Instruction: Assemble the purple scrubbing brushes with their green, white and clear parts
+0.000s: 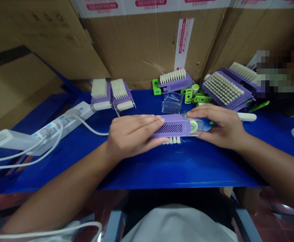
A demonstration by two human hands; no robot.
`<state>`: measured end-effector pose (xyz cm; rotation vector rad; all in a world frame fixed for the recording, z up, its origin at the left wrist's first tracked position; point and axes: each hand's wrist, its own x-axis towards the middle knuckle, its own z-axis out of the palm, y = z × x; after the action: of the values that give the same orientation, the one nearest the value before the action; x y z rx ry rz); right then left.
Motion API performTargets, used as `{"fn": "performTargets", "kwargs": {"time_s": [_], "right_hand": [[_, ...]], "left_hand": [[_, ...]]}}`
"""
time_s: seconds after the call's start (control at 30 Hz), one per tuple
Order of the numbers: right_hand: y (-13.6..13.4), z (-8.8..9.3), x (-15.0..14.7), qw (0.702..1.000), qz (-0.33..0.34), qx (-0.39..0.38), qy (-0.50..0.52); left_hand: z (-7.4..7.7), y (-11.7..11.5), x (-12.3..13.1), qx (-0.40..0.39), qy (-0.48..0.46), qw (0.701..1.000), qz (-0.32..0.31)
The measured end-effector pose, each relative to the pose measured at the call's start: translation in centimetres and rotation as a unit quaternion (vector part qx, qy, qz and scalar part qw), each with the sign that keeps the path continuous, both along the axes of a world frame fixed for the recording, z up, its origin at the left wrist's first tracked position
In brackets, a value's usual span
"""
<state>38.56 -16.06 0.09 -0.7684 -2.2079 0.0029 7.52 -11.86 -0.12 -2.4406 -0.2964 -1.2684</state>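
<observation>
My left hand (134, 134) is closed around the purple body of a brush (170, 126), which lies on its side above the blue table with its pale bristles pointing down. On the brush's right end sits a clear plastic cover (198, 128), with a green curved piece showing through it. My right hand (219, 126) grips that clear cover between thumb and fingers. Just behind the brush lie loose clear plastic covers (172, 102) and green plastic parts (188, 96).
Two purple brushes (100, 95) stand bristles up at the back left, near a white power strip (61, 126) with cables. More purple brushes (223, 89) are piled at the back right beside a white roller (247, 117). Cardboard boxes (147, 47) wall off the table's (177, 171) far edge.
</observation>
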Motion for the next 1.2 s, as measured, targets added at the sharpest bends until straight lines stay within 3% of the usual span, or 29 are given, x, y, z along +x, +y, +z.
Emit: {"fn": "performTargets", "kwargs": {"time_s": [0.5,0.83,1.0,1.2], "right_hand": [[-0.2,0.1,0.0,0.999,0.015,-0.022,-0.018],[0.0,-0.1,0.0,0.998,0.022,-0.058,-0.007],[-0.3,-0.3,-0.5,0.993,0.022,-0.115,0.007],[-0.3,-0.5,-0.9,0.972,0.033,-0.209,0.099]], "left_hand": [[-0.5,-0.1,-0.2,-0.034,0.008,0.999,0.028],[-0.6,-0.2,0.0,-0.097,-0.025,0.995,0.009],[-0.6,-0.2,0.2,-0.183,-0.046,0.982,0.017],[-0.5,0.0,0.1,-0.287,-0.030,0.957,0.005]]}}
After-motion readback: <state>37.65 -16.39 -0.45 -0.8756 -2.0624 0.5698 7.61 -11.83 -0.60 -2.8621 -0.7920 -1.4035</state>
